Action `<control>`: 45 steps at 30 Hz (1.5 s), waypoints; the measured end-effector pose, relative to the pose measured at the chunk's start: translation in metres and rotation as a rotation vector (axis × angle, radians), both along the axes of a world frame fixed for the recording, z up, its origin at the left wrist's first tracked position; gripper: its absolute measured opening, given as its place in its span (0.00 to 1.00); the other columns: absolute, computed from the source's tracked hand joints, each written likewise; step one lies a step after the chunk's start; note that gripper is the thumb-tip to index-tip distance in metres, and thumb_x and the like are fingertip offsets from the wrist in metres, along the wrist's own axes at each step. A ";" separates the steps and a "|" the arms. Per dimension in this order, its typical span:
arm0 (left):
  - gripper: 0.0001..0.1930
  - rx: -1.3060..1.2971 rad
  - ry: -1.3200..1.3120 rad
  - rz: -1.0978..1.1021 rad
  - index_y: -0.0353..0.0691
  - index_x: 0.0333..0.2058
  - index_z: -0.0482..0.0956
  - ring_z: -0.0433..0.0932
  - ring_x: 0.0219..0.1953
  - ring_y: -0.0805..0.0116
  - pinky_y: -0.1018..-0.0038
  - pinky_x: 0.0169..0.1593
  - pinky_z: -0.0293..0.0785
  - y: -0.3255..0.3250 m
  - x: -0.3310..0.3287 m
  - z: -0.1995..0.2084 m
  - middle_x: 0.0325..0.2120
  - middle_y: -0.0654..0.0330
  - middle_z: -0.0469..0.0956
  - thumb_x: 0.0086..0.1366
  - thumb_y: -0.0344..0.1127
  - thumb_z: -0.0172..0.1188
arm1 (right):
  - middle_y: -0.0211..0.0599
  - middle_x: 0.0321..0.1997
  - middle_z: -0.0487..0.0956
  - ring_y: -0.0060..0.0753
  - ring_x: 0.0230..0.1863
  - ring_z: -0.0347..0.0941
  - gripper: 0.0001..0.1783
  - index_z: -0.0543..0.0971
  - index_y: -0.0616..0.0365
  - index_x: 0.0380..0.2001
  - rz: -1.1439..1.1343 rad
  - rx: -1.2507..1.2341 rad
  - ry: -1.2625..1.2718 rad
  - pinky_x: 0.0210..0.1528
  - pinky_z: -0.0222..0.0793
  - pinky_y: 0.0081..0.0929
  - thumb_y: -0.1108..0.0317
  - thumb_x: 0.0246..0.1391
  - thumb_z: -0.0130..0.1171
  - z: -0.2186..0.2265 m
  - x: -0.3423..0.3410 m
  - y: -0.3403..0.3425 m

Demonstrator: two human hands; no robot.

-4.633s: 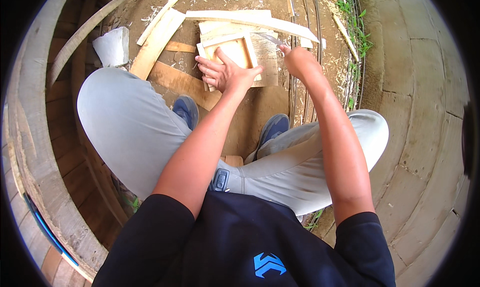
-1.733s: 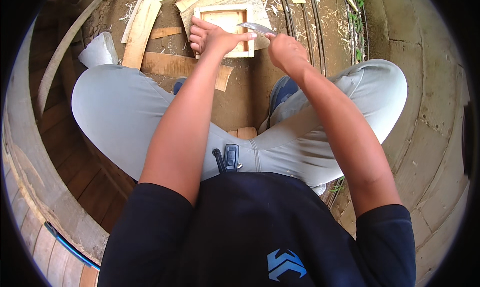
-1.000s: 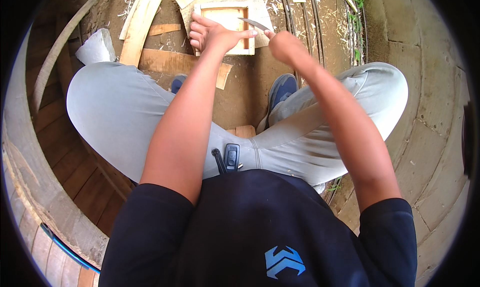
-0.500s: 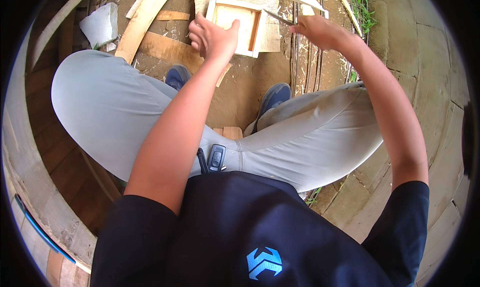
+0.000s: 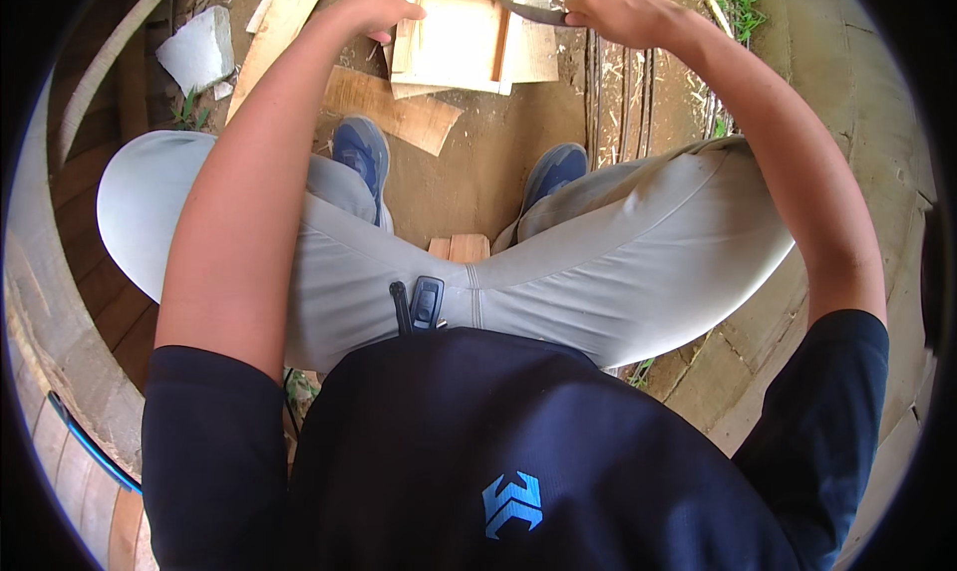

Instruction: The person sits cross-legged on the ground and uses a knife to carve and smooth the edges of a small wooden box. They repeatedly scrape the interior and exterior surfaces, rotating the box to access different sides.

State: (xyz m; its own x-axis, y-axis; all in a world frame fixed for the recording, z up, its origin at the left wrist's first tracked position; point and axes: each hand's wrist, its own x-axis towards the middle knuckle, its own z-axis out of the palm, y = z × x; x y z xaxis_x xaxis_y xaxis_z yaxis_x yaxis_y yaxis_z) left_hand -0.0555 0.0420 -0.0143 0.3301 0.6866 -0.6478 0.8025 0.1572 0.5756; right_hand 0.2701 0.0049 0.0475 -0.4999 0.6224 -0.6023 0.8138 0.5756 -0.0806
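Observation:
A shallow, pale wooden frame (image 5: pixel 501 58), boxlike with raised sides, lies on a piece of board at the top of the view. My left hand (image 5: pixel 379 5) is at its far left corner, thumb and fingers gripping the edge; some fingers are hidden. In my right hand (image 5: pixel 623 15) is a knife (image 5: pixel 538 14) with a dark, slightly curved blade. The blade points left, and its tip meets the frame's far right corner. The handle is mostly covered by my fingers.
Under the frame, a board (image 5: pixel 535 53) rests on bare earth. A flat plank (image 5: pixel 394 108) and a long timber (image 5: pixel 269 58) lie at left, near a pale stone (image 5: pixel 197 51). Thin dark rods (image 5: pixel 623 103) run along the right, among shavings. My shoes (image 5: pixel 361 157) stand nearby.
My left hand has moved up and left, from above the frame's left side to its far left corner. The knife in my right hand stays at the far right corner.

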 end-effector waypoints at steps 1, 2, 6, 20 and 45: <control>0.25 0.069 -0.065 0.045 0.36 0.56 0.76 0.85 0.45 0.57 0.64 0.46 0.82 -0.013 0.000 0.004 0.45 0.47 0.84 0.58 0.30 0.68 | 0.47 0.31 0.80 0.48 0.35 0.79 0.23 0.78 0.63 0.46 0.003 0.019 0.013 0.46 0.71 0.50 0.52 0.75 0.46 -0.004 0.007 0.002; 0.25 0.142 -0.129 0.093 0.36 0.55 0.76 0.86 0.42 0.58 0.65 0.44 0.83 -0.021 0.000 0.004 0.43 0.48 0.85 0.58 0.29 0.68 | 0.46 0.37 0.85 0.54 0.41 0.83 0.13 0.83 0.52 0.40 0.065 0.045 0.117 0.42 0.77 0.49 0.57 0.65 0.57 -0.008 0.015 0.008; 0.21 0.849 -0.057 0.167 0.31 0.54 0.77 0.88 0.33 0.56 0.63 0.36 0.86 -0.047 -0.007 -0.020 0.38 0.47 0.86 0.61 0.25 0.67 | 0.50 0.38 0.85 0.57 0.43 0.82 0.17 0.84 0.50 0.43 0.075 -0.029 0.125 0.46 0.75 0.52 0.53 0.68 0.52 -0.001 0.007 0.017; 0.19 -0.337 -0.201 0.502 0.25 0.55 0.77 0.88 0.37 0.43 0.55 0.35 0.89 0.006 -0.037 -0.035 0.42 0.38 0.84 0.66 0.24 0.65 | 0.53 0.37 0.85 0.58 0.43 0.83 0.19 0.84 0.56 0.43 0.038 -0.077 -0.048 0.47 0.76 0.51 0.55 0.66 0.51 0.009 -0.015 0.008; 0.16 0.471 0.086 0.297 0.39 0.35 0.86 0.86 0.39 0.56 0.63 0.45 0.81 -0.030 0.027 0.033 0.31 0.52 0.86 0.62 0.48 0.70 | 0.51 0.44 0.84 0.49 0.46 0.80 0.25 0.82 0.55 0.53 -0.249 -0.002 0.100 0.53 0.71 0.47 0.49 0.74 0.45 -0.018 0.016 0.043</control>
State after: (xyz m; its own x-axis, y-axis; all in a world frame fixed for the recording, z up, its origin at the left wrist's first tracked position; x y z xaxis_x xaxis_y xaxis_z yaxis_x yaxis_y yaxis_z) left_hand -0.0286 0.0117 0.0183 0.0382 0.9635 -0.2651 0.8101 0.1255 0.5727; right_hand 0.2858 0.0482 0.0295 -0.3888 0.7326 -0.5588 0.9182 0.3583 -0.1691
